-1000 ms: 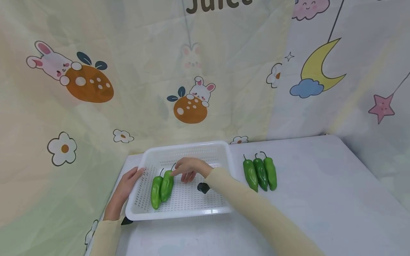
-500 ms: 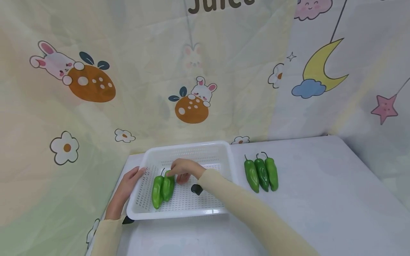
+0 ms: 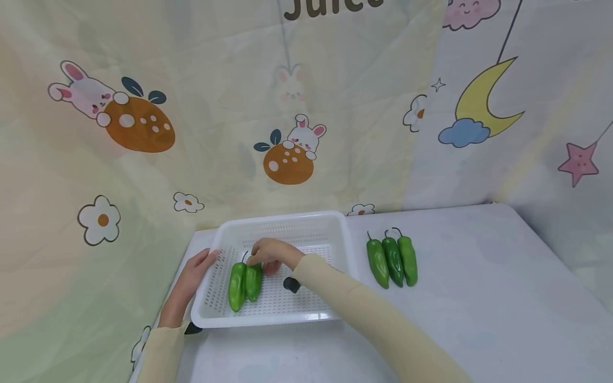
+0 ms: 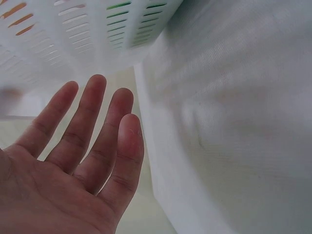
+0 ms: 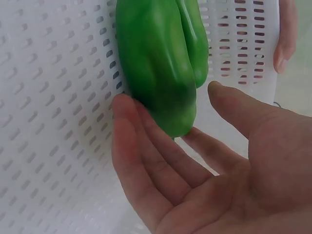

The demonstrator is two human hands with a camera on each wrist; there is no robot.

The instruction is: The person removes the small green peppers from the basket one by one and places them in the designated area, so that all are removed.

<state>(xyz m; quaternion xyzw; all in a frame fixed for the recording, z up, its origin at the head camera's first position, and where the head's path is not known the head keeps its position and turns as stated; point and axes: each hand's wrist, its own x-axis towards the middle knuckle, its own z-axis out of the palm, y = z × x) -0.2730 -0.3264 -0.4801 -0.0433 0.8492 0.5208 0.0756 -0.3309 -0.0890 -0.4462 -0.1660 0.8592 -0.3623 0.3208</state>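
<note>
In the head view, a white plastic basket (image 3: 268,322) holds two green peppers side by side at its left. The left pepper (image 3: 237,287) lies uncovered. My right hand (image 3: 275,252) is at the top end of the other pepper (image 3: 254,282), hiding its stem. In the right wrist view, its fingers (image 5: 146,151) touch this pepper's end, while the thumb stands a little apart. My left hand (image 3: 191,274) rests at the basket's left rim. The left wrist view shows its fingers extended beside the slotted wall.
Three green peppers (image 3: 392,260) lie in a row on the white table (image 3: 469,298), right of the basket. A printed cloth (image 3: 215,122) hangs behind the table and along its left side. Black wrist devices (image 3: 290,284) sit below both hands.
My right hand has moved left over the second pepper's top end. That pepper has turned more upright, closer alongside the first. The left hand has stayed at the rim.
</note>
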